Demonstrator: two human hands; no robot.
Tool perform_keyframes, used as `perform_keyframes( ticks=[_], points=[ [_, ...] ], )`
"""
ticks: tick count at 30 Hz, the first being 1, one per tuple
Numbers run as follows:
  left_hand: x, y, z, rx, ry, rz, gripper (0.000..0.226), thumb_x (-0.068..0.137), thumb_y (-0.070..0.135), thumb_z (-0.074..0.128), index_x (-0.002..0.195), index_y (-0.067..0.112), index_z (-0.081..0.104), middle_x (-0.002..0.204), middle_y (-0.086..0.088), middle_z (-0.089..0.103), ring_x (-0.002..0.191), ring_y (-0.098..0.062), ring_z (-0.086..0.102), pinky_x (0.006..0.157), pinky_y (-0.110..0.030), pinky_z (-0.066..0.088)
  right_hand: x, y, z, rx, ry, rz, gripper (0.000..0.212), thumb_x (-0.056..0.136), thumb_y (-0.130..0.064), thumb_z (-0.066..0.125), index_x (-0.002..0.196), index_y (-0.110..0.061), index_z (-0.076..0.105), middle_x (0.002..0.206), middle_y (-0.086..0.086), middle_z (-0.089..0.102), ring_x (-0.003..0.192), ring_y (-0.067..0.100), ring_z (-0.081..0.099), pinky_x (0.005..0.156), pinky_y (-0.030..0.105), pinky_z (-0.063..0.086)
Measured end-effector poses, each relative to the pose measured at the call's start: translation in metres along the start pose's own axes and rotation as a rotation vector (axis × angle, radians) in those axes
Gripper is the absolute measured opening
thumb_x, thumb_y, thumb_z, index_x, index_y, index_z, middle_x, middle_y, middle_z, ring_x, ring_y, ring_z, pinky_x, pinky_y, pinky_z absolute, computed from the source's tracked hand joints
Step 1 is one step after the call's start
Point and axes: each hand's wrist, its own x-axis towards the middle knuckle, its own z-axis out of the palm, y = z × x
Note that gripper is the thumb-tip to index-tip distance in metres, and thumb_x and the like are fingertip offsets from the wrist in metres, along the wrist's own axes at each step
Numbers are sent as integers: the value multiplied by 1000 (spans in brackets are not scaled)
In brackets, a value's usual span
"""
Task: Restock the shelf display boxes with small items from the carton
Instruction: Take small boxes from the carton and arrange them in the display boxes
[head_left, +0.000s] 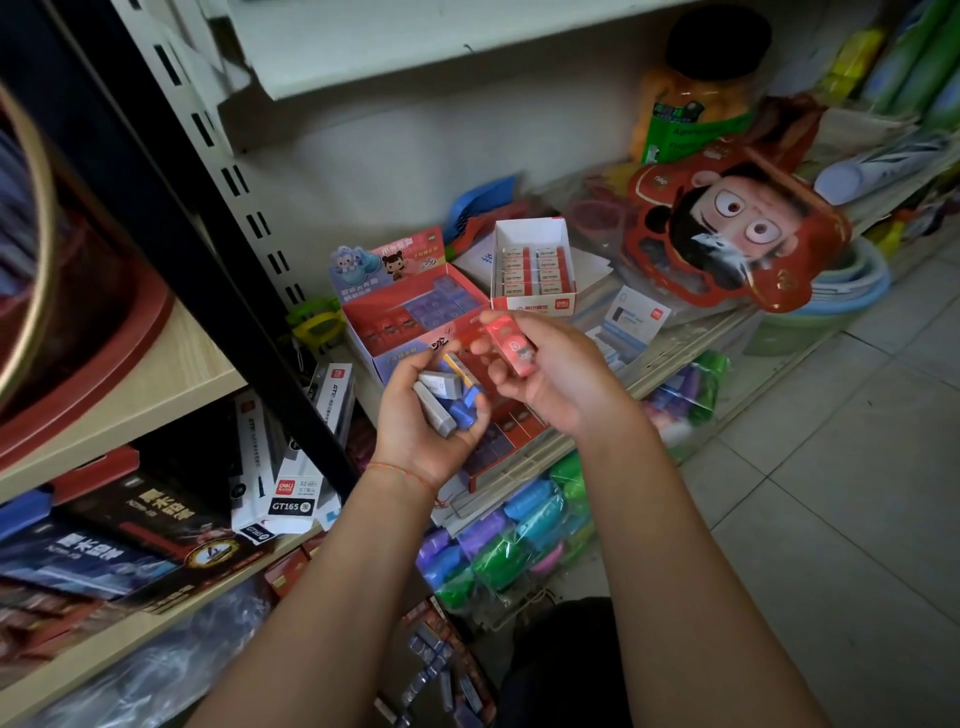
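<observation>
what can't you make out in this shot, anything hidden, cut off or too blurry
Head view only:
- Red display box: its middle is hidden behind both hands.
- Items in the left hand: the count is unclear, since fingers cover some.
- Pink item in the right hand: its print is too small to read.
- Carton: cut off by the bottom edge and the arms.
- White box: eraser labels too small.

both forearms reach forward, hands side by side above the red display box (415, 317). left hand (434, 410) palm up, fingers curled round a clutch of small erasers (447, 397). right hand (540, 364) pinches a pink eraser (511, 343).
</observation>
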Motion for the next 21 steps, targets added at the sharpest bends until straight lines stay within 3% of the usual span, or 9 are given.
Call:
perform_keyframes(
  ticks=[3,7,11,14,16,21],
  points=[
    [-2,4,-2,-7,-12,15,33,93,34,52,82,18,77,73,8,64,67,-13,64,61,-27,57,3,2,-3,-17,12,36,26,100,-29,51,101,-6,63,80,11,67,53,14,51,44,22,32],
    [-4,8,-5,-9,7,17,28,95,35,50,99,19,72,71,5,62,75,-14,57,58,-26,56,1,1,-5,-71,30,5,8,93,-10,56,98,-5,61,72,6,62,58,13,52,50,20,38],
    [-9,13,-8,-87,45,29,24,96,33,51,92,19,70,71,4,61,71,-13,58,57,-27,55,4,3,-3,-305,202,-100,21,90,-16,61,108,-7,66,94,3,68,82,14,65,77,30,51],
    [-12,18,-3,-106,33,39,25,97,32,48,85,16,64,63,1,64,56,-15,65,55,-27,54,12,-4,11,-445,266,-221,20,88,-14,66,107,-19,69,99,-4,72,91,9,67,77,24,51],
    [-15,20,2,-118,31,38,26,98,31,47,82,13,60,58,-2,65,49,-18,66,61,-32,50,29,-9,23,-484,269,-296,18,86,-10,69,102,-19,70,97,-3,73,92,12,68,81,28,53],
    [-12,18,-7,-180,31,33,14,94,28,51,95,17,61,63,1,62,55,-15,64,57,-29,54,89,-20,52,-716,199,-357,22,86,-5,70,105,-16,64,108,5,69,93,18,65,80,32,52]
  ],
)
